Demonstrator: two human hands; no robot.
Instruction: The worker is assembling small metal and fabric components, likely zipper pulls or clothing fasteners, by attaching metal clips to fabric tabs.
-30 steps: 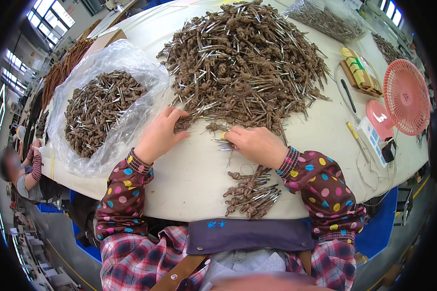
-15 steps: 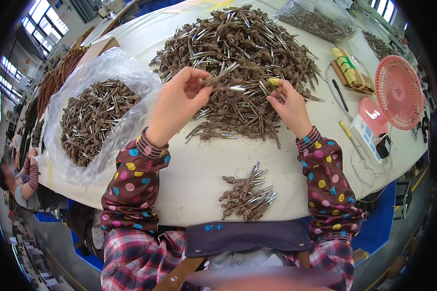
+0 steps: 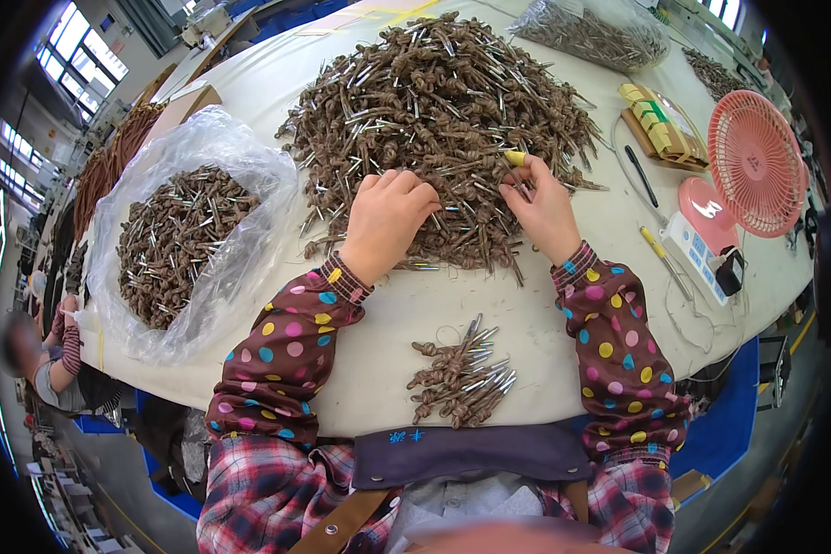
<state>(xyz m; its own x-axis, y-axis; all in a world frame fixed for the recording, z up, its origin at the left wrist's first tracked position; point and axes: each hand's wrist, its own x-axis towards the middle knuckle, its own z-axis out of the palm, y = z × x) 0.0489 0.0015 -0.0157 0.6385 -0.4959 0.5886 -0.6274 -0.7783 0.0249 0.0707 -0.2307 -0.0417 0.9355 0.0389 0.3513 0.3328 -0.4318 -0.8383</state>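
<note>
A big heap of knotted brown cords with silvery metal tips (image 3: 434,111) lies on the table in front of me. At its near edge, my left hand (image 3: 390,223) is closed with curled fingers; its fingertips and whatever they hold are hidden. My right hand (image 3: 540,210), a yellow band round one finger, pinches a brown knotted cord at the heap's right side. Nearer to me lies a small bunch of the same cords (image 3: 457,374), their metal tips pointing mostly up and right.
An open clear plastic bag (image 3: 272,175) with more knotted cords stands at the left. On the right are a pink fan (image 3: 755,164), a white power strip (image 3: 697,254), a black pen (image 3: 642,175) and a taped bundle (image 3: 665,129). Another filled bag (image 3: 591,37) lies at the back.
My left hand has come down and right onto the near edge of the heap; the cords seen in it before no longer show. My right hand has barely moved.
</note>
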